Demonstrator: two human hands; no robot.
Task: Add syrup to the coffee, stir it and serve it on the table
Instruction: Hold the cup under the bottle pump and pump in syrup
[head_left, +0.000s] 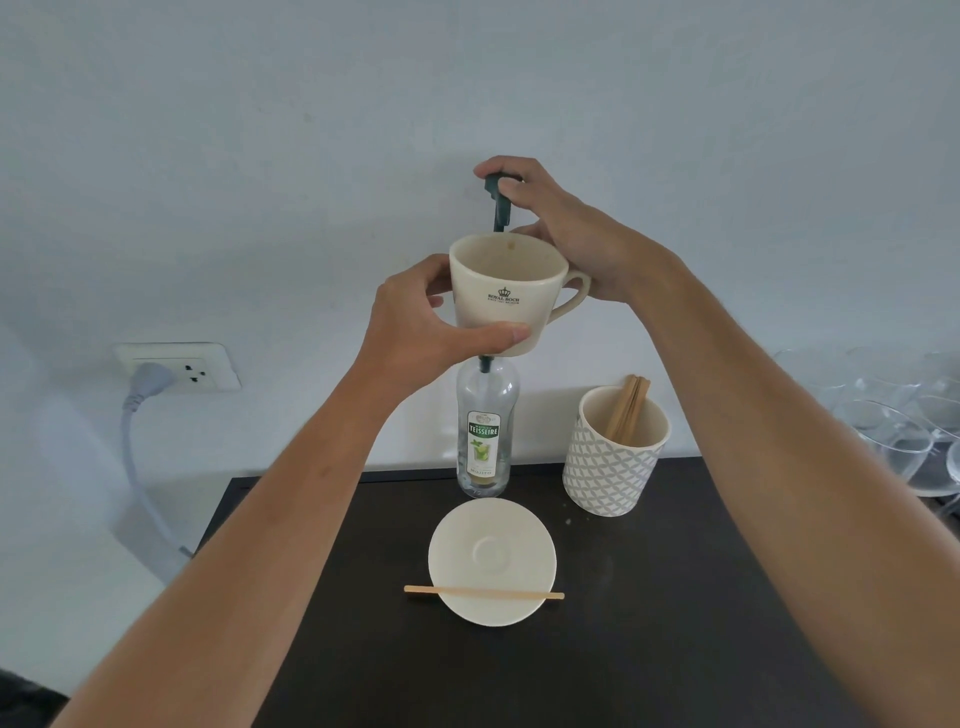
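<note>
While the dark table (649, 597) carries a clear syrup bottle (485, 441), a patterned pot (613, 467) of wooden sticks and a cream saucer (492, 551) with a stirrer (483, 593) laid across it, the cream cup (506, 296) is held in the air under the green pump (500, 205). Left hand (415, 332) is curled round the cup's base; right hand (566, 228) presses fingers on the pump head.

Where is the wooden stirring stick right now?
The stir stick lies flat across the near edge of the saucer, on the dark table, in front of the syrup bottle.
</note>
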